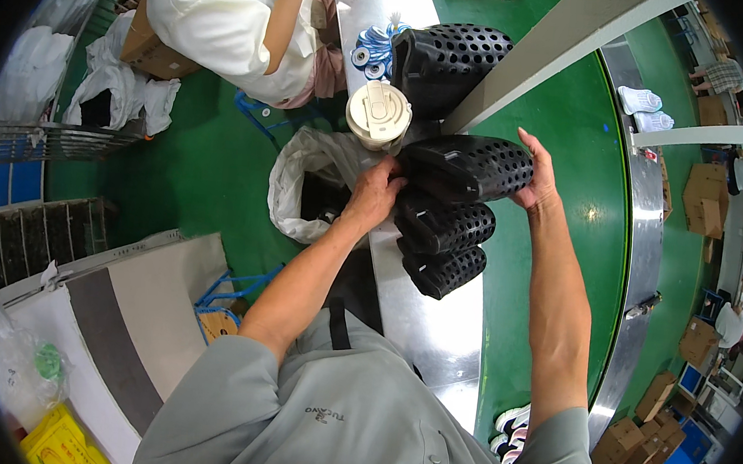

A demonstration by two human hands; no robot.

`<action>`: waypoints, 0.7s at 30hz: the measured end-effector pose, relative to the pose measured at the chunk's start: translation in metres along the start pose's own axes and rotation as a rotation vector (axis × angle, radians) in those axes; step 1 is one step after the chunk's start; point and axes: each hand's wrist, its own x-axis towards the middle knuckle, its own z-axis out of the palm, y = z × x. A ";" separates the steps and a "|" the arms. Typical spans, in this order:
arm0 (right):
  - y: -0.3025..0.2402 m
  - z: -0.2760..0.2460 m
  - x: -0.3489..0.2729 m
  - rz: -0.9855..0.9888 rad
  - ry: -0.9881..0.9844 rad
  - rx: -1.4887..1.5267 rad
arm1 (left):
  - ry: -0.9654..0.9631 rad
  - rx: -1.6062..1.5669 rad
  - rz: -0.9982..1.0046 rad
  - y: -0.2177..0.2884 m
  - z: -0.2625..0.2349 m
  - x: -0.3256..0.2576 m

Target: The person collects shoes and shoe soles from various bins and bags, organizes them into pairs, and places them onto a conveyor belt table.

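Observation:
Between my hands is a black plastic shoe tree (473, 166), its rounded end dotted with holes. My left hand (373, 193) grips its open end with the fingers closed. At the holed end my right hand (540, 171) is wrapped round it, thumb raised along the side. Just nearer to me lie two more black shoe trees, a middle one (455, 227) and a lower one (447, 271), close together on the metal bench (433, 341). Whether the held one touches the middle one I cannot tell. Farther off is another group of black perforated shoe trees (450, 64).
A cream lidded cup (379, 115) stands beyond my left hand, near blue-and-white rolls (373, 49). Left of the bench is a bin with a white liner (286, 186). A grey post (552, 50) slants over the right side. A person in white (222, 20) sits far left.

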 end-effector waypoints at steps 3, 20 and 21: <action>-0.003 0.017 -0.006 0.022 -0.026 -0.075 | -0.012 0.008 -0.033 0.007 0.000 -0.001; 0.003 -0.007 0.035 0.016 0.193 -0.367 | 0.038 0.014 -0.052 0.013 0.008 -0.003; 0.003 -0.005 0.035 0.021 0.191 -0.367 | 0.045 -0.009 -0.034 0.012 0.007 -0.004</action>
